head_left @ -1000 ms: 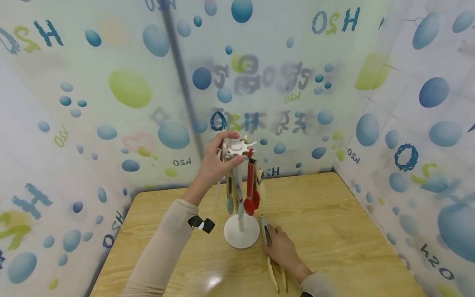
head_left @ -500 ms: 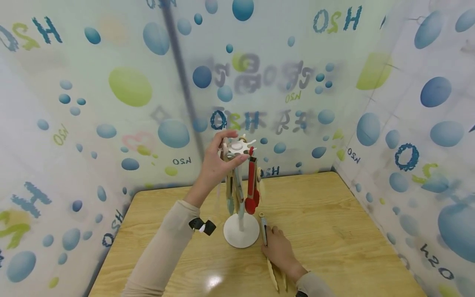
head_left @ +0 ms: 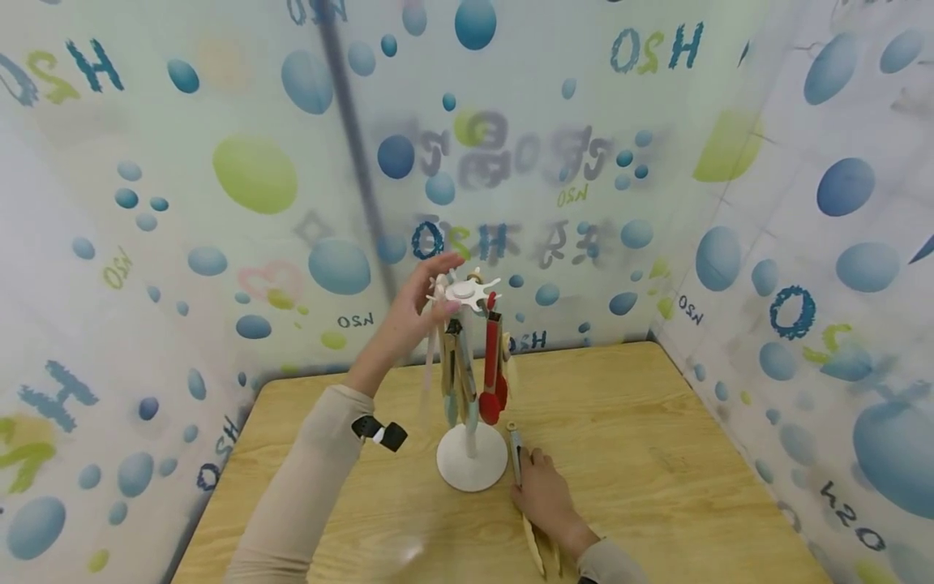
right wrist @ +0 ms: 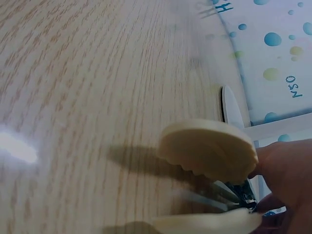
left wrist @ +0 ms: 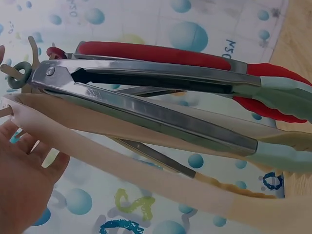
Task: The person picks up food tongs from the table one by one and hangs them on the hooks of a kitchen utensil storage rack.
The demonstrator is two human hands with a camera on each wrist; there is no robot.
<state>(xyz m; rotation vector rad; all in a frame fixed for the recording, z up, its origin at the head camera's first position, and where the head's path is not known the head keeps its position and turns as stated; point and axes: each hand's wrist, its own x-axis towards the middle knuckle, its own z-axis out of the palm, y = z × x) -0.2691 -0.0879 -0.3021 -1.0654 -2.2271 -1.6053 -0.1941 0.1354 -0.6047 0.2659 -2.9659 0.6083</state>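
A white stand (head_left: pixel 471 459) has a spoked hook top (head_left: pixel 464 290), from which several tongs hang. My left hand (head_left: pixel 401 324) is at the left side of that top, thumb in front and fingers reaching behind. In the left wrist view its fingers are beside the upper end of pale beige tongs (left wrist: pixel 122 161). Metal tongs with mint tips (left wrist: pixel 161 117) and red tongs (left wrist: pixel 156 52) hang close by. Right of the base, my right hand (head_left: pixel 546 495) grips metal tongs (head_left: pixel 516 454) low over the table. Their cream scalloped head (right wrist: pixel 207 151) is spread apart in the right wrist view.
The wooden table (head_left: pixel 657 454) extends on both sides of the stand. Behind it and to the right rise walls (head_left: pixel 584 122) covered with bubble-patterned sheeting. The round base is just left of the right hand's tongs.
My left hand has shifted slightly left, its thumb drawing back from the front of the hook top. My right hand keeps its grip on the tongs, hardly moving.
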